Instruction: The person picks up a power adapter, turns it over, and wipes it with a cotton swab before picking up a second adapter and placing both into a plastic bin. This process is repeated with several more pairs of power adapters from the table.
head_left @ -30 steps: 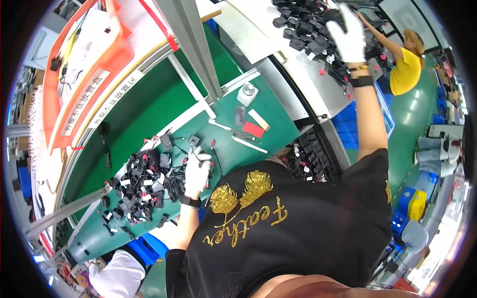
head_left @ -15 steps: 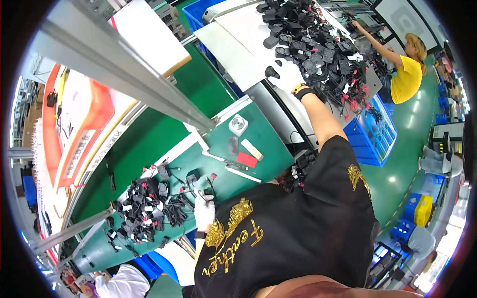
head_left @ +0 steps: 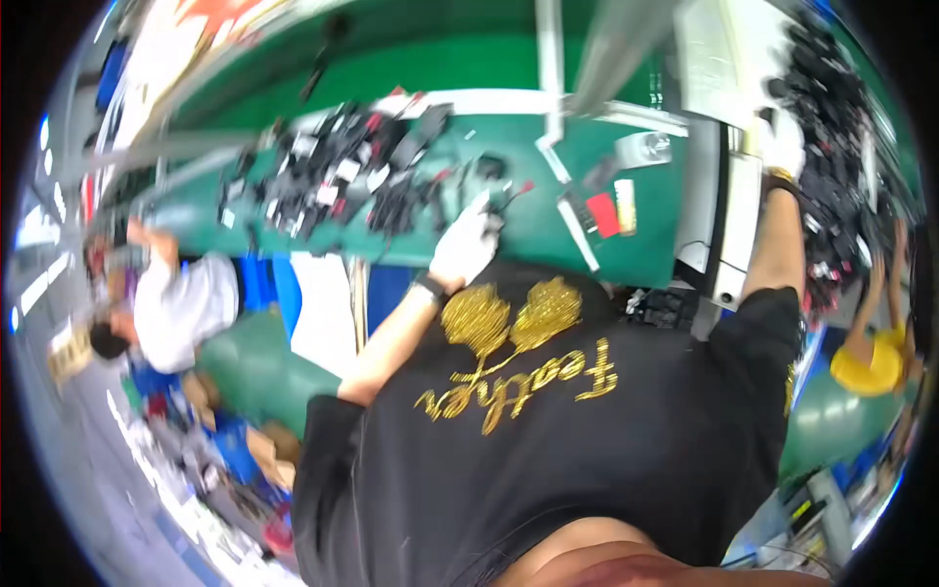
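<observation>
My left hand, in a white glove, rests over the near side of the green table. Its fingers are closed around a dark cable with a red end. A small black box-shaped part lies just beyond the fingertips. To the left spreads a heap of black cabled parts with white tags and red plugs. Far to the right, my gloved right hand reaches beside a large pile of black devices. Motion smears its fingers, and a dark spot beside them is too blurred to name.
A red card, a yellowish-white strip and a pale square piece with a round face lie on the table. A metal post rises at its far edge. One person in white sits left; another in yellow is right.
My view has swung to the left, so the table now runs across the picture and my right hand sits near the right side. My left hand stays by the black box-shaped part.
</observation>
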The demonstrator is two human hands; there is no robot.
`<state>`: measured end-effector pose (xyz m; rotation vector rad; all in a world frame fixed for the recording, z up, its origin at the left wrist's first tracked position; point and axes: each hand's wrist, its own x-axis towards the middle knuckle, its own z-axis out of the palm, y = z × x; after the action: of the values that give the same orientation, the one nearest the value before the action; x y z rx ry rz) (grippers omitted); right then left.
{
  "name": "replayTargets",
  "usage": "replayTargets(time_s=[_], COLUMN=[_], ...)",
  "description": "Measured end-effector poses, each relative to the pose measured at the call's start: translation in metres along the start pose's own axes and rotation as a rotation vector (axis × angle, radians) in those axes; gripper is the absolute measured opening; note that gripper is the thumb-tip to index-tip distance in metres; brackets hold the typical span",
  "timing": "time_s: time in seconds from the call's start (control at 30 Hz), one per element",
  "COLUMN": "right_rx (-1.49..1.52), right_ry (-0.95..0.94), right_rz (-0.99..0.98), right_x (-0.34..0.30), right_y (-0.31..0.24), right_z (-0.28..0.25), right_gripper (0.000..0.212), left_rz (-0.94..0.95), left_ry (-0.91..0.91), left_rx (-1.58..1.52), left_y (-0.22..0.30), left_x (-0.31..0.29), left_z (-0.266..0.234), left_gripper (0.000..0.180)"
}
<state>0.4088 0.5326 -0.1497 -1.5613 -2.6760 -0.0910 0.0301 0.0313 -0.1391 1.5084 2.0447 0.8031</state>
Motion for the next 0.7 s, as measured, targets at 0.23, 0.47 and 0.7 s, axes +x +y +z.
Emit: replayTargets(time_s=[0.23,0.47,0.7], right_rx=[-0.294,0.578,0.415], right_ry=[0.265,0.386,-0.073], right_rz=[0.332,-0.032,-0.385], right_x=[-0.006,-0.116,-0.145], right_y=[-0.038,-0.263,-0.466], right_z=[0.0,-0.092,-0.077], right_gripper=[0.065,0.033,0.039], left_rz=[-0.389,-0.292,-0.272], left_ry=[-0.129,0.357,-0.005], left_rx=[-0.138,0.012,0.689], left_y=[0.016,-0.025,-0.056], left_x=[-0.005,0.069,0.159], left_z=[-0.032,-0.085,-0.071], left_gripper=[0.03,0.039,0.055])
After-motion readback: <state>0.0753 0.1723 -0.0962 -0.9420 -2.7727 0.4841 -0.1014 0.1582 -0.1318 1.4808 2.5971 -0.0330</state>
